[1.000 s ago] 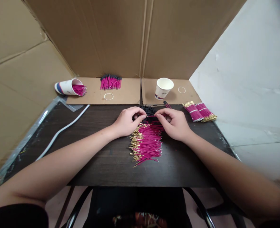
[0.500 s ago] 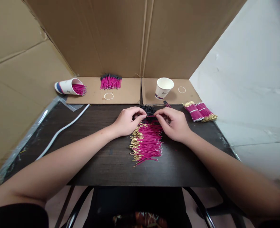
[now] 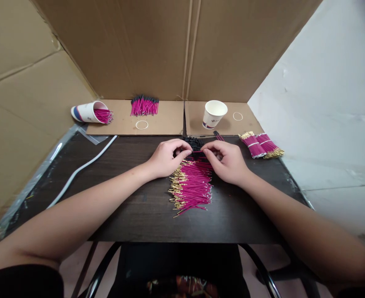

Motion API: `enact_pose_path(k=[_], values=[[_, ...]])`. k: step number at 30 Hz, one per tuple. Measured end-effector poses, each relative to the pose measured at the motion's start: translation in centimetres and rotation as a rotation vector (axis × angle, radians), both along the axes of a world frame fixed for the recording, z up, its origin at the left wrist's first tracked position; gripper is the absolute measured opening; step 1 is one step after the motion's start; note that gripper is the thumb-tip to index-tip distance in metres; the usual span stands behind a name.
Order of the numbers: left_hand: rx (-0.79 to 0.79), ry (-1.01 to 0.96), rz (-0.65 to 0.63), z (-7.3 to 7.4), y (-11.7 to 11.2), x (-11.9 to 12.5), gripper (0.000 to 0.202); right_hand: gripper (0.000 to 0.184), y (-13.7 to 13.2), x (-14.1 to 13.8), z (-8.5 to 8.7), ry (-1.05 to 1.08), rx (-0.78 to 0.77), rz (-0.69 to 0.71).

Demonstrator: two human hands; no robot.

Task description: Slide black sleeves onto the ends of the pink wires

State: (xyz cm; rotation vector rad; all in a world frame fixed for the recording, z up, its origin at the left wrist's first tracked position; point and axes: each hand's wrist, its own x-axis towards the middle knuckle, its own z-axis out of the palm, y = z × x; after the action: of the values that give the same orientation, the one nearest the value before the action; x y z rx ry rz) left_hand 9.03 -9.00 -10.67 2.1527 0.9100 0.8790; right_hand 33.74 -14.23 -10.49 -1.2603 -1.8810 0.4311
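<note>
A loose heap of pink wires with gold tips (image 3: 191, 188) lies on the dark table (image 3: 132, 207) in front of me. My left hand (image 3: 166, 158) and my right hand (image 3: 227, 161) rest at the far end of the heap, fingers curled. Between their pinched fingertips runs one thin pink wire (image 3: 196, 152), held at both ends. A small pile of black pieces (image 3: 194, 143) sits just behind the fingers.
Two banded pink wire bundles (image 3: 261, 145) lie at the right. On cardboard at the back stand an upright paper cup (image 3: 213, 114), a tipped cup holding wires (image 3: 89, 113), a black-tipped wire pile (image 3: 144, 106) and two rubber rings (image 3: 141, 124). A white cable (image 3: 79, 169) runs left.
Both hands stay at the far end of the heap; the fingertips have shifted only slightly along the single wire.
</note>
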Motion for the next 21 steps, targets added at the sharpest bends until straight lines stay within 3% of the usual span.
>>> enact_pose_path(k=[14, 17, 21], values=[[0.014, -0.002, 0.019, -0.1, 0.1, 0.0, 0.013, 0.014, 0.0, 0.3, 0.4, -0.061, 0.039, 0.061], [0.01, -0.006, 0.06, -0.1, 0.1, 0.1, 0.014, 0.015, 0.7, 1.3, 0.8, -0.09, 0.117, -0.031], [0.014, 0.014, 0.056, -0.2, 0.1, 0.0, 0.01, 0.013, 2.5, 3.8, 0.6, -0.171, 0.191, -0.252]])
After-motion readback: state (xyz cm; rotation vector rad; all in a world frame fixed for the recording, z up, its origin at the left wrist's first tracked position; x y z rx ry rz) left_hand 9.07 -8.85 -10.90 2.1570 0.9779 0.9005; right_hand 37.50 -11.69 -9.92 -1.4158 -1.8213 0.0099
